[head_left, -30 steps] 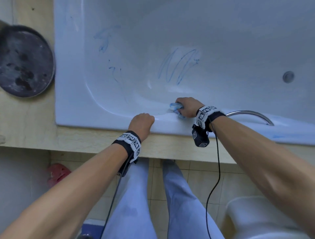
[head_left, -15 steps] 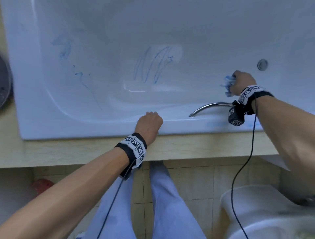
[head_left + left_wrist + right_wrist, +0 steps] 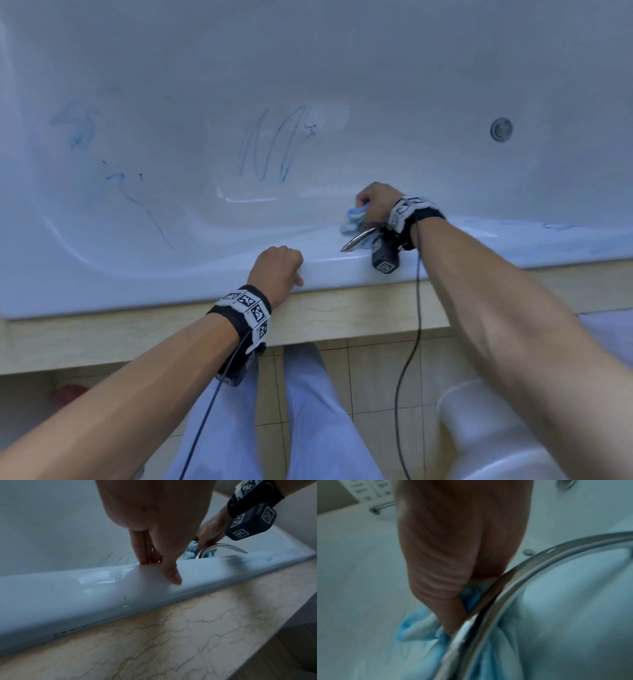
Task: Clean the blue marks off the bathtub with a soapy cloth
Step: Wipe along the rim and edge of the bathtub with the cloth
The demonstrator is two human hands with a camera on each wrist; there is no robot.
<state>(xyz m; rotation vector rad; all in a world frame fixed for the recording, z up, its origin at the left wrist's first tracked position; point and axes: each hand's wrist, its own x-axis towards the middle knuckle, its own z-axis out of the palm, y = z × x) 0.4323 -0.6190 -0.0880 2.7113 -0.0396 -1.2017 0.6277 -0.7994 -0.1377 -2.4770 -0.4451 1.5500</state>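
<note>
Right hand clenched around a bunched light-blue cloth, pressing it against the near inner wall of the bathtub, just inside the near rim. Cloth sits at the left end of a curved chrome grab handle fixed along the rim; in the right wrist view the handle crosses in front of the fingers and the cloth bulges out below them. That view is blurred.

Left hand hooked over the near rim, left of the handle. Fingers curl over the rim's inner edge, thumb lies flat on the rim's outer face; it grasps the rim itself.

Blue marks: a cluster of long slanted strokes on the far inner wall, about mid-tub; a fainter smudge toward the tub's left end; a thin trailing line running down the left curve. Faint blue smearing on the near rim to the right of the right wrist.

Round metal fitting on the far wall, right side. Tub rim rests on a beige marbled ledge. Tiled floor below, with a white rounded fixture at lower right.
</note>
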